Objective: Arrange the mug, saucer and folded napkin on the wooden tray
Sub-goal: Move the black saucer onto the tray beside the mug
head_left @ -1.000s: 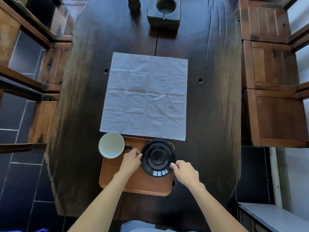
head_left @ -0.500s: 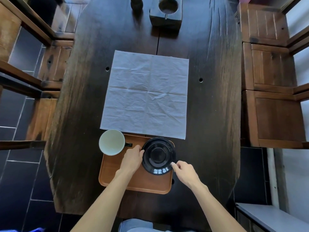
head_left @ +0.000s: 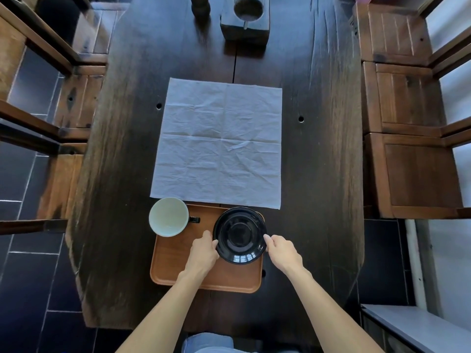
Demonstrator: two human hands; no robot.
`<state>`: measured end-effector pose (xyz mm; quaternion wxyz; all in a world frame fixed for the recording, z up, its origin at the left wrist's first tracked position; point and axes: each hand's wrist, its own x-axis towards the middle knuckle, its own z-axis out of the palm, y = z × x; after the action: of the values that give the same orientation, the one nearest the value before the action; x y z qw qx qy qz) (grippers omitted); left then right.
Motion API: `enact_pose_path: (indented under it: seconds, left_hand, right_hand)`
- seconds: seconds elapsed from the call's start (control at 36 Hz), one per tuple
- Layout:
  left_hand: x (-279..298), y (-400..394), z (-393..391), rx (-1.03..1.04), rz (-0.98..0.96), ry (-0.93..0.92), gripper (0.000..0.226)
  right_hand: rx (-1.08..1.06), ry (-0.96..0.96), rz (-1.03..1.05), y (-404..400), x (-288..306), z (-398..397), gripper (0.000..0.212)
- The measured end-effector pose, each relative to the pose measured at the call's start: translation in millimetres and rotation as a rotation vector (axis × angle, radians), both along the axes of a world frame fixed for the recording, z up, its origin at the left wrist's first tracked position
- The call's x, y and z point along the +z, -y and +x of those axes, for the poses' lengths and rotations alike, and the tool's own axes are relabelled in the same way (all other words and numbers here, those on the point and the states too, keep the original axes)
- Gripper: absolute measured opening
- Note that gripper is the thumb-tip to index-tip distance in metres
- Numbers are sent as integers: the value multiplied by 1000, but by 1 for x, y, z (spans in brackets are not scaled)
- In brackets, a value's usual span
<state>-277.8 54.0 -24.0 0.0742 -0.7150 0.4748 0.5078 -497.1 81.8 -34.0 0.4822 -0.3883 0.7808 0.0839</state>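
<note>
A glossy black saucer point(head_left: 239, 235) rests at the far right of the wooden tray point(head_left: 178, 266). My left hand point(head_left: 204, 253) grips its left rim and my right hand point(head_left: 281, 252) pinches its right rim. A pale mug point(head_left: 168, 216) with a dark handle stands at the tray's far left corner, partly over its edge. The white napkin point(head_left: 219, 143) lies unfolded and flat on the dark table, just beyond the tray.
The dark wooden table point(head_left: 122, 174) holds a wooden block with a round hollow point(head_left: 246, 19) and a dark post point(head_left: 201, 6) at the far end. Wooden chairs point(head_left: 413, 149) line both sides; tiled floor point(head_left: 23, 276) lies to the left.
Both hands and the saucer have shifted slightly toward the tray's far right; the grip on the rim is unchanged. Mug and napkin have not moved.
</note>
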Motion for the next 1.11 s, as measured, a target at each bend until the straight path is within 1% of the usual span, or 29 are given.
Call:
enact_pose_path:
  seconds: [0.06, 0.11, 0.17, 0.25, 0.39, 0.47, 0.58, 0.67, 0.78, 0.86, 1.0, 1.11]
  left_hand:
    - [-1, -2, 1, 24, -11, 11, 10]
    - [0, -3, 1, 58, -24, 29, 13]
    - [3, -4, 0, 99, -35, 39, 17]
    - [9, -8, 0, 138, -63, 35, 17]
    - [21, -14, 1, 140, -124, 25, 22]
    - [31, -18, 4, 112, -145, 25, 25]
    - [43, -21, 10, -3, -173, 55, 23]
    - [52, -23, 16, -77, -201, 53, 24]
    - [62, -21, 28, -163, -230, 43, 24]
    - [72, -15, 40, -242, -278, 36, 24]
    - [83, -3, 59, -333, -377, 33, 28]
    - [92, 7, 67, -357, -450, 19, 29]
  right_hand:
    - [-8, 4, -2, 1, 0, -1, 50]
    - [-36, 29, -29, 0, 1, -4, 45]
    - [-79, 90, -70, 0, 5, -7, 38]
    - [-104, 157, -119, 0, 11, -13, 36]
    - [-93, 157, -183, -2, 19, -19, 32]
    - [-49, 96, -213, -4, 23, -18, 29]
    - [41, -49, -264, -9, 30, -8, 29]
    - [43, -127, -325, -12, 36, 4, 32]
    - [-18, -191, -396, -13, 49, 20, 37]
    - [-30, -238, -452, -14, 62, 33, 37]
    - [34, -312, -525, -18, 83, 57, 35]
    - [101, -355, -550, -17, 92, 75, 35]
